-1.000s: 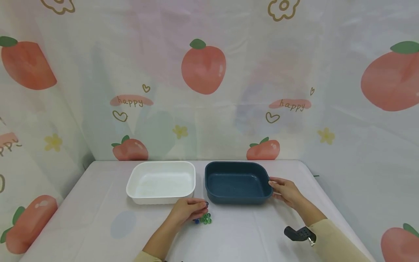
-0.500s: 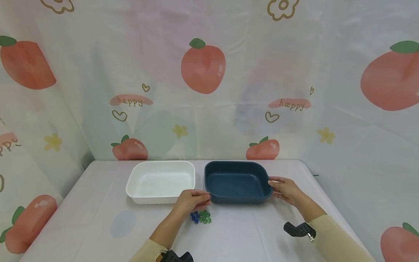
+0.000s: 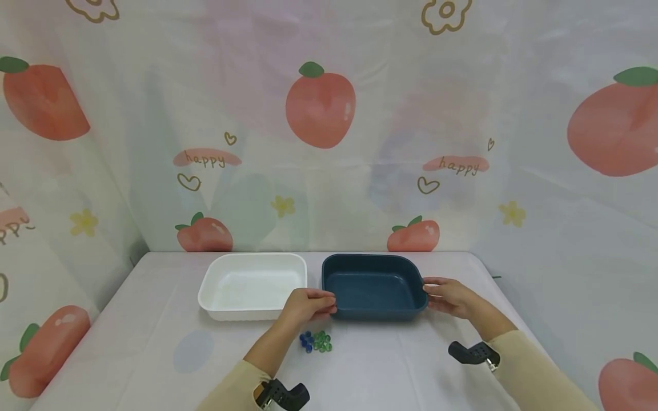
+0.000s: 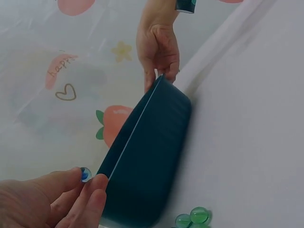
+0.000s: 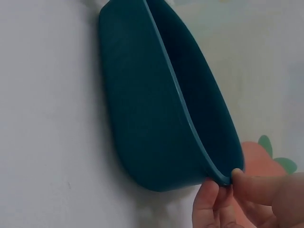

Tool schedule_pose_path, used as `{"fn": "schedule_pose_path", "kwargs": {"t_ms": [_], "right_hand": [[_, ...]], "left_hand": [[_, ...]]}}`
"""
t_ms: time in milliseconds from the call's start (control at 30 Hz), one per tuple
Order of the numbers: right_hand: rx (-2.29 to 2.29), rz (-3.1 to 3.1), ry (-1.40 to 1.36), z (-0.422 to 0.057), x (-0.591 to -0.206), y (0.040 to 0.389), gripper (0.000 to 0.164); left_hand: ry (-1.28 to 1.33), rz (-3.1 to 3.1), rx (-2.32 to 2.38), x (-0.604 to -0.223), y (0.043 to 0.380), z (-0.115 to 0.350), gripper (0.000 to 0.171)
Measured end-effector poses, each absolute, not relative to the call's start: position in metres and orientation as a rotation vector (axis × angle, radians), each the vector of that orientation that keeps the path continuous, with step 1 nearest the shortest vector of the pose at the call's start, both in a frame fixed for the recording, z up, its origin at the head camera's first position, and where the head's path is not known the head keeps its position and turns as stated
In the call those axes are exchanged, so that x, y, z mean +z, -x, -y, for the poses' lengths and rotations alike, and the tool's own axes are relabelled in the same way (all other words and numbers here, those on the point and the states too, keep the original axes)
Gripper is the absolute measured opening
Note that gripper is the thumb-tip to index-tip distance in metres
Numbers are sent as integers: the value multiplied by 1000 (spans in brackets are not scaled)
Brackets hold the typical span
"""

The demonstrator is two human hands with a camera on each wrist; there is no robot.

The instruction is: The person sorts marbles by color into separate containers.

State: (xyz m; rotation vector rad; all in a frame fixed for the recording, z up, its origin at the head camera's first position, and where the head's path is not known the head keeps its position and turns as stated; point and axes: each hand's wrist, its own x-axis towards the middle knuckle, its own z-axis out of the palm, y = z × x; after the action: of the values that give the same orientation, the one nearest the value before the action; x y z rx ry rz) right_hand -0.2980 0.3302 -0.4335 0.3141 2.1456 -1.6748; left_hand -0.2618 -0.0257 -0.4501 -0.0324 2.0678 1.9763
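Note:
Between thumb and fingertips, my left hand (image 3: 303, 306) pinches a clear marble with a blue core (image 4: 85, 175), seen in the left wrist view. That hand is at the front left corner of the dark blue basin (image 3: 374, 313); whether its fingers touch the rim I cannot tell. My right hand (image 3: 449, 297) grips the basin's right rim, thumb on top and fingers against the outer wall, as the right wrist view shows. On the cloth in front lie several blue marbles (image 3: 306, 341) beside several green marbles (image 3: 323, 341). No marbles show inside the basin.
A white basin (image 3: 241, 315) stands just left of the dark one. Both rest on a white-covered table (image 3: 390, 365) toward its back edge, before a fruit-printed backdrop (image 3: 329, 194). Dark devices are strapped to both wrists.
My left hand has moved away from the marble piles, up and right to the dark basin's near left corner, carrying a marble. The right hand keeps its grip on the rim.

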Motion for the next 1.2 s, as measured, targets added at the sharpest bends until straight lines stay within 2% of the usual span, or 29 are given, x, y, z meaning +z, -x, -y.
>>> {"fn": "schedule_pose_path", "kwargs": {"t_ms": [467, 1200], "right_hand": [[-1608, -2092, -335, -336, -427, 308, 54], [-1680, -1989, -350, -336, -424, 309, 54]], "left_hand": [[84, -2176, 1923, -447, 275, 26, 20], [95, -2284, 1823, -449, 280, 24, 19]]}}
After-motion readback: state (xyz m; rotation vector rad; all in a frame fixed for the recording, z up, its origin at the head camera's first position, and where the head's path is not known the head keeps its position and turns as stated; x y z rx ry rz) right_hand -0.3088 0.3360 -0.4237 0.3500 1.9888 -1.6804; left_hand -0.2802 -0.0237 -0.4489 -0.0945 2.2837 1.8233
